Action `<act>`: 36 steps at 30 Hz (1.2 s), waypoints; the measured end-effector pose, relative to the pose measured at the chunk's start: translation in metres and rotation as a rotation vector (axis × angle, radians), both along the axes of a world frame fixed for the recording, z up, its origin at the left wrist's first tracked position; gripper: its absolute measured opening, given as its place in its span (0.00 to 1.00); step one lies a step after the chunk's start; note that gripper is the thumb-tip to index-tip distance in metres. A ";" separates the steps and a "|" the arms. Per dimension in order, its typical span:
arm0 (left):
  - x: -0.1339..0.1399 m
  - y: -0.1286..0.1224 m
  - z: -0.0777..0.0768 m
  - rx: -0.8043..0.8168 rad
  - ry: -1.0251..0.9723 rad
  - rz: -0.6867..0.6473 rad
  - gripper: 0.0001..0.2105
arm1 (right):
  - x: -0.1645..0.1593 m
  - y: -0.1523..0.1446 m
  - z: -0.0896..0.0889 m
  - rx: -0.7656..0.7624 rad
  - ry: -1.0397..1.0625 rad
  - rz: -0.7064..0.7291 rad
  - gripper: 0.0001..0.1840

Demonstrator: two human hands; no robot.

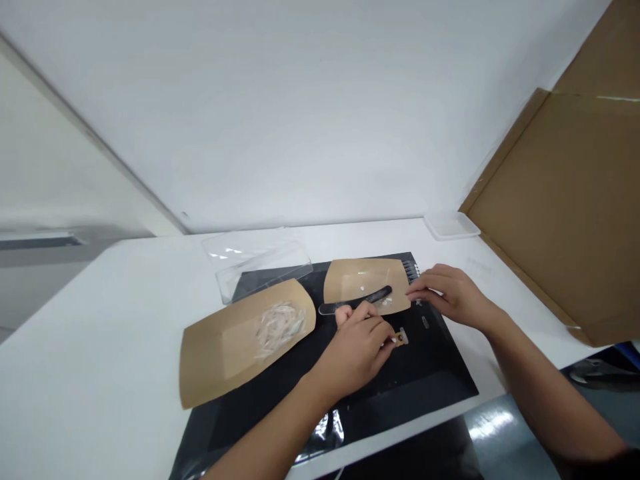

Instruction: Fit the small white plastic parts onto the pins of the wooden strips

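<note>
My left hand (361, 341) is closed over the black mat (325, 373), thumb and finger pinched at a small yellow-brown piece with a pale end (401, 337). Just beyond its knuckles a dark curved nail file (376, 295) lies across the near side of a small brown paper tray (345, 273), partly hidden by the fingers. My right hand (453, 295) is at the tray's right edge, its fingertips together; whatever they hold is too small to make out. Beside it a row of small clear pieces (411, 270) lies on the mat. A small clear oblong piece (425, 323) lies nearer.
A larger brown paper tray (215, 347) on the left holds a heap of clear, thin pieces (280, 327). Clear plastic covers (265, 267) lie behind it. A white shallow box (451, 227) stands at the back right, next to a tall cardboard panel (565, 220).
</note>
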State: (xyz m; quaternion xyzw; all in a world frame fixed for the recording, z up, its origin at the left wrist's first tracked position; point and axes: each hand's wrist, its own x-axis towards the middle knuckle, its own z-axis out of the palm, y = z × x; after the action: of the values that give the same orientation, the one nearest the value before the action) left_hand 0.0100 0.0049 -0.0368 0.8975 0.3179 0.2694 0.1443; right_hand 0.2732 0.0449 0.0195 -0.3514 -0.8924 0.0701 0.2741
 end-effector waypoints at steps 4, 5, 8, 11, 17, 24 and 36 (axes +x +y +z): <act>0.000 0.000 0.000 0.055 0.015 0.014 0.02 | -0.034 0.025 -0.009 0.094 0.119 0.067 0.10; 0.000 0.000 0.000 0.075 0.012 0.015 0.03 | -0.040 0.028 -0.014 0.089 0.170 0.047 0.12; 0.000 -0.001 -0.001 0.119 -0.014 0.005 0.03 | -0.047 0.032 -0.029 0.066 0.226 0.013 0.20; 0.001 -0.003 -0.002 0.147 0.008 0.016 0.04 | -0.043 0.029 -0.041 0.066 0.240 0.044 0.13; 0.002 -0.004 -0.005 0.269 0.097 0.019 0.05 | -0.039 0.028 -0.053 0.049 0.302 0.077 0.11; 0.000 -0.006 0.000 0.211 0.059 0.025 0.05 | -0.043 0.023 -0.052 0.074 0.228 0.059 0.09; -0.009 0.001 0.020 0.186 -0.423 0.223 0.01 | -0.056 -0.006 -0.027 -0.133 0.378 0.163 0.18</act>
State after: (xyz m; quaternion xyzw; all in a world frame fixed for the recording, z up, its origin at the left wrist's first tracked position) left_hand 0.0015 0.0063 -0.0164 0.7900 0.3515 0.4936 0.0937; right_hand 0.2170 0.0385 -0.0073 -0.2760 -0.8440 0.2154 0.4064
